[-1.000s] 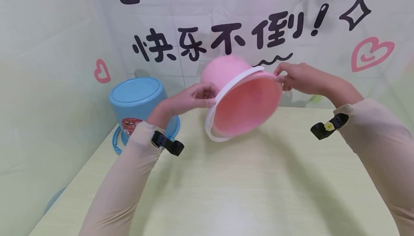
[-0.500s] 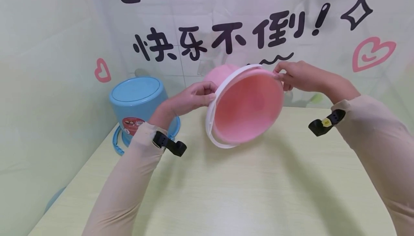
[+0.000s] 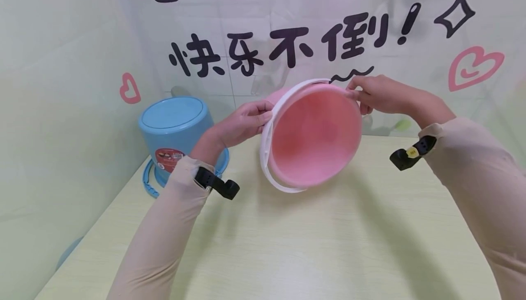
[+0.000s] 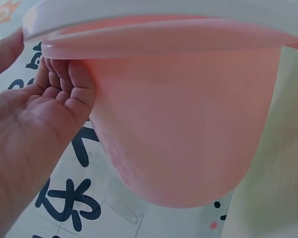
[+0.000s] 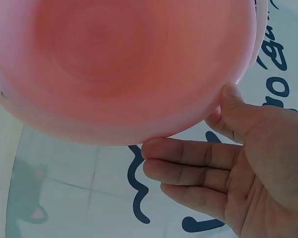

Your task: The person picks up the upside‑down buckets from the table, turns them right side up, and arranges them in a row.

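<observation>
Fingers (image 4: 82,82) gripping the rim (image 4: 164,42) at two sides; pink bucket (image 3: 318,138) turning mouth-on

Left hand (image 3: 245,123): fingers are curling under the rim while the thumb is pressing on the white handle (image 4: 164,10), so rim and handle are being held together. Right hand (image 3: 380,94): thumb and forefinger are pinching the rim across from it; the other three fingers are reaching out nearly straight.

Change: over the last second the mouth has been swinging round to face the head view. A second ago the rounded body was showing above the rim; now it is sinking behind, leaving only a sliver of outer wall near the left hand. More of the inside is showing. Both hands are barely shifting.

Reading: with the holds staying put, the hands seem to be tipping the pink bucket, not carrying it away. Right hold is looking the lighter, fewer fingers sharing in it.

Outward: pink bucket is hanging over the far part of the table (image 3: 296,245); cannot tell whether its base is touching anything. Blue bucket (image 3: 176,138) is standing base-up to the left, apart from it. Lettered sheet (image 3: 246,17) is hanging behind.
</observation>
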Demonstrator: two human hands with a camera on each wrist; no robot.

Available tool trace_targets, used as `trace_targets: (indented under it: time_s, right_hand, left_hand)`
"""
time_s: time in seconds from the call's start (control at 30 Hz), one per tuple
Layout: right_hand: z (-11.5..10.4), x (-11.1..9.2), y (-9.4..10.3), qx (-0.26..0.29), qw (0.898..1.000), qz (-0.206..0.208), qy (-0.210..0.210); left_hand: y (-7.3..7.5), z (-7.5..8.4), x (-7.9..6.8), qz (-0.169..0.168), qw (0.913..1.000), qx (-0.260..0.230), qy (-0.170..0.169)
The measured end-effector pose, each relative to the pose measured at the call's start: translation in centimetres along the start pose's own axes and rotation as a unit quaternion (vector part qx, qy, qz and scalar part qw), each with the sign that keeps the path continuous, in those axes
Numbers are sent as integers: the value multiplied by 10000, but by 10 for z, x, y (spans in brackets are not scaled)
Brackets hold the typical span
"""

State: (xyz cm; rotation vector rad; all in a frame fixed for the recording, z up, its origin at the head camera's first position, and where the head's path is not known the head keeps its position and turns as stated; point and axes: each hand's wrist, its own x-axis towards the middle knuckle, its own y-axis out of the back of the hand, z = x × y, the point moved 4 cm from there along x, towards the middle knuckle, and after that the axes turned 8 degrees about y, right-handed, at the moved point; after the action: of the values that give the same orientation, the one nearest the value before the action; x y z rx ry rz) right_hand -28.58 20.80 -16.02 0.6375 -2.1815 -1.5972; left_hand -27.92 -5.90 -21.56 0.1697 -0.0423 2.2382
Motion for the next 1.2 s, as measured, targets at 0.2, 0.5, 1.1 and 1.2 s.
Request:
trace_targets:
  time_s: [0.2, 0.5, 1.1, 1.2]
  right_hand:
    - [-1, 2, -1, -62, 9999, 93, -1]
    - [0, 8, 0, -200, 9996, 149, -103]
    - [4, 12, -2, -276, 9974, 662, 102]
    - [7, 10, -4, -162, 9973, 695, 156]
  left_hand:
    - [1, -2, -1, -13, 9993, -374, -63]
    - [3, -3, 0, -166, 9970, -681, -336]
    - [14, -18, -4, 74, 9852, -1639, -498]
    - [16, -19, -6, 170, 9811, -1838, -576]
